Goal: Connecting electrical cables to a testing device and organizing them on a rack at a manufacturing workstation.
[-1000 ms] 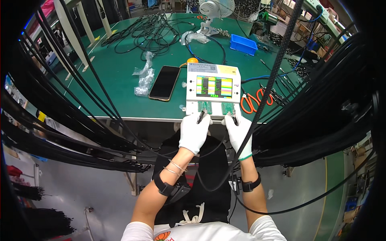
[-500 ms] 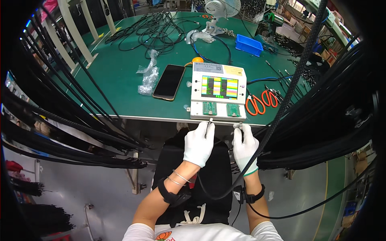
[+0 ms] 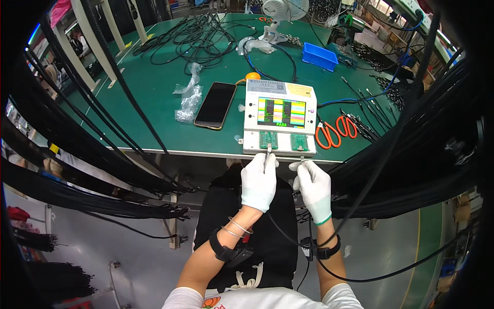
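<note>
A white cable tester (image 3: 280, 110) with a lit colour screen stands at the table's near edge, two small green circuit boards on its lower ledge. My left hand (image 3: 259, 181), in a white glove, pinches a cable plug (image 3: 269, 148) whose tip is at the socket of the left circuit board (image 3: 268, 139); whether it is fully seated I cannot tell. My gloved right hand (image 3: 314, 189) grips another cable plug (image 3: 302, 160), held just short of the right circuit board (image 3: 299, 142). Black cable hangs below both hands.
Left of the tester lie a black phone (image 3: 216, 105) and clear plastic wrap (image 3: 189, 103). Orange-handled scissors (image 3: 328, 135) and loose cables lie to its right. A blue tray (image 3: 319, 56) and white fan (image 3: 278, 13) stand behind. Bundles of black cables (image 3: 87, 195) hang on both sides.
My left hand has moved slightly forward, bringing its plug up to the left board. My right hand has shifted a little left, its plug nearer the right board's socket. The hanging cables have swung.
</note>
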A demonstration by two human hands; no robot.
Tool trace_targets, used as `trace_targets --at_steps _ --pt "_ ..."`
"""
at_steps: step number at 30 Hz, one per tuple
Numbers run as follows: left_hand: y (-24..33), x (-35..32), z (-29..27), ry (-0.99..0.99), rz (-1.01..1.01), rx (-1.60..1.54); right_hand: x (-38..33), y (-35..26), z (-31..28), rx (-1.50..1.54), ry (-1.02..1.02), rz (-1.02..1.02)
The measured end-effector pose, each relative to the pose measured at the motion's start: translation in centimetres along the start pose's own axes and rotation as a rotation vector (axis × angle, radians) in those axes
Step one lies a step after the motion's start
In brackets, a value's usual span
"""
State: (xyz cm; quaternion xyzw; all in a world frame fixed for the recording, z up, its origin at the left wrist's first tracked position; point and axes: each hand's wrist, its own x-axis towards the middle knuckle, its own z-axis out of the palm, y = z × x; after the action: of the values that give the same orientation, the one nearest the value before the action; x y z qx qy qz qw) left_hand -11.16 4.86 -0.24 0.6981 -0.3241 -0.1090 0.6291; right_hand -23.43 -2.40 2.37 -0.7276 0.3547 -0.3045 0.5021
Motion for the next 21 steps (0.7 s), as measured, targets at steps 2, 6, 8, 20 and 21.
trace_targets --at_steps 2,6,8,20,21 --pt "0.1 -0.2 0.4 -0.009 -0.045 -0.079 0.2 0.0 0.1 0.006 -0.005 -0.009" --pt "0.6 -0.4 0.7 -0.020 -0.213 -0.327 0.6 -0.9 0.4 0.090 -0.034 0.082" --pt "2.4 -0.4 0.5 -0.042 -0.368 -0.463 0.9 -1.0 0.2 0.103 -0.052 0.144" --pt "3.0 -0.3 0.1 -0.078 -0.618 -0.779 1.2 -1.0 0.1 0.112 -0.113 0.205" --pt "3.0 -0.2 0.2 -0.069 -0.613 -0.757 1.2 -1.0 0.1 0.116 -0.115 0.211"
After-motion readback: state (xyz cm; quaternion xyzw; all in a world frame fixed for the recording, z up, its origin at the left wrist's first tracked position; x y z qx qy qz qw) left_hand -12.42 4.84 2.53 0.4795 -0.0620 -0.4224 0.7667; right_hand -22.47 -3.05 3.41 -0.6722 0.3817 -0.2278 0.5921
